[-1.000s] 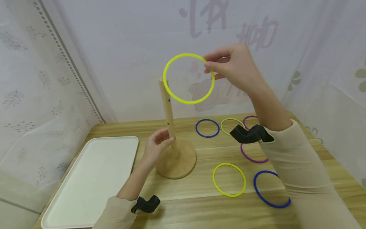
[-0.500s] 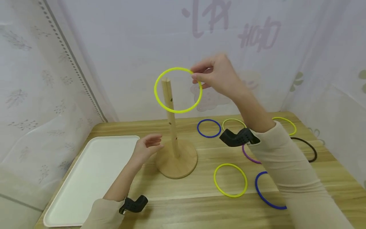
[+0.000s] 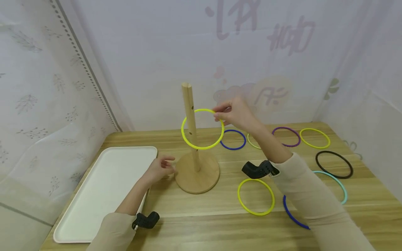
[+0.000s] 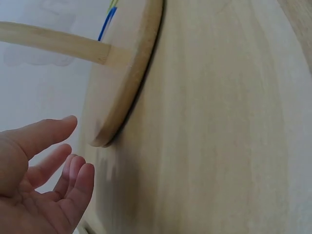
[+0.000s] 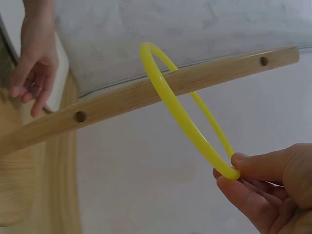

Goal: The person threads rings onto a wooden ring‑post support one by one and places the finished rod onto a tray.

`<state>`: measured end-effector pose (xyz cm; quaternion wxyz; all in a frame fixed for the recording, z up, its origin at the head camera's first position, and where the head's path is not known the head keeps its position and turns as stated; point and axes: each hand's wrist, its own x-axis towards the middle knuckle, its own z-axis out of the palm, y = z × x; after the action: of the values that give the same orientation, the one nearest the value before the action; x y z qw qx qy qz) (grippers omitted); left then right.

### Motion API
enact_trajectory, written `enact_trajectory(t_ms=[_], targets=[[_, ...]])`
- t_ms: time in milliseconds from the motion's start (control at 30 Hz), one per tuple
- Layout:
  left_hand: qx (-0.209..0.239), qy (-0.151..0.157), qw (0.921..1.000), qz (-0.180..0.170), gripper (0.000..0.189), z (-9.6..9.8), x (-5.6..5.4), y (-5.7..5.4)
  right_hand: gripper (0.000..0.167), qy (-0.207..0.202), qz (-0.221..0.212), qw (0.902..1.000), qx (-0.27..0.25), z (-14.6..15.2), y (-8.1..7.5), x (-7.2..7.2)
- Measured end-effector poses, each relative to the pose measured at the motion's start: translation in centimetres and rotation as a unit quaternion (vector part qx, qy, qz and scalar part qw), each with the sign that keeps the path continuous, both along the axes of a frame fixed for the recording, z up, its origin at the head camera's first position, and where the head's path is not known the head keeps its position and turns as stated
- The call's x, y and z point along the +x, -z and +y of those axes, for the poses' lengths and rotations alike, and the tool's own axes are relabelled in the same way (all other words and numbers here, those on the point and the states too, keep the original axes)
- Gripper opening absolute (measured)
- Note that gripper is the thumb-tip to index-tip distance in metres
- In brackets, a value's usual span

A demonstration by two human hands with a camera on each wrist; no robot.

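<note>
My right hand (image 3: 237, 113) pinches a yellow ring (image 5: 181, 116) at its right side, thumb against fingers. The ring encircles the wooden post (image 3: 189, 104), tilted, partway down from the top; part of its far side passes behind the post in the head view. A round wooden base (image 3: 205, 179) carries the post, which has dark holes along it. Beside the base's left edge, my left hand (image 3: 158, 169) hovers with loosely bent fingers and holds nothing. The left wrist view shows its fingers (image 4: 80, 187) apart from the base.
A white tray (image 3: 106, 188) lies at the table's left. Right of the base lie a yellow ring (image 3: 273, 197), blue rings (image 3: 233, 149), a purple ring (image 3: 299, 134), a black ring (image 3: 351, 170) and a turquoise ring (image 3: 345, 193). My right forearm covers some. A curtain hangs behind.
My right hand has brought the yellow ring down from above, over the post's top and partway along it. My left hand has let go of the post and drawn back to the left.
</note>
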<state>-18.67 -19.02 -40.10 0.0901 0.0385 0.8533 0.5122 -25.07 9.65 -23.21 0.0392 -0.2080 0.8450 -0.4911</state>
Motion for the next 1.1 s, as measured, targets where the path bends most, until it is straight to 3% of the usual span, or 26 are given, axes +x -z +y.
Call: enact_trajectory(t_ms=[267,533,667,900,1100], targets=[[0.030,-0.006,0.9994,-0.019,0.046,0.5,0.0,1.1,0.020,-0.003,-0.031,0.9995,0.007,0.6,5.2,0.0],[0.019,-0.004,0.9998,-0.009,0.048,1.0,-0.2,1.6,0.019,-0.002,-0.064,0.9975,0.030,0.4,9.5,0.1],[0.019,-0.010,0.9997,-0.008,0.048,1.1,-0.2,1.8,0.018,0.005,-0.076,0.9967,0.029,0.3,11.0,-0.2],[0.066,-0.036,0.9960,-0.049,0.051,1.3,0.0,1.8,0.018,-0.005,-0.076,0.9968,0.026,0.5,13.3,-0.7],[0.070,-0.044,0.9950,-0.055,0.051,1.5,0.1,1.9,0.015,0.011,-0.086,0.9956,0.036,0.6,14.7,-0.9]])
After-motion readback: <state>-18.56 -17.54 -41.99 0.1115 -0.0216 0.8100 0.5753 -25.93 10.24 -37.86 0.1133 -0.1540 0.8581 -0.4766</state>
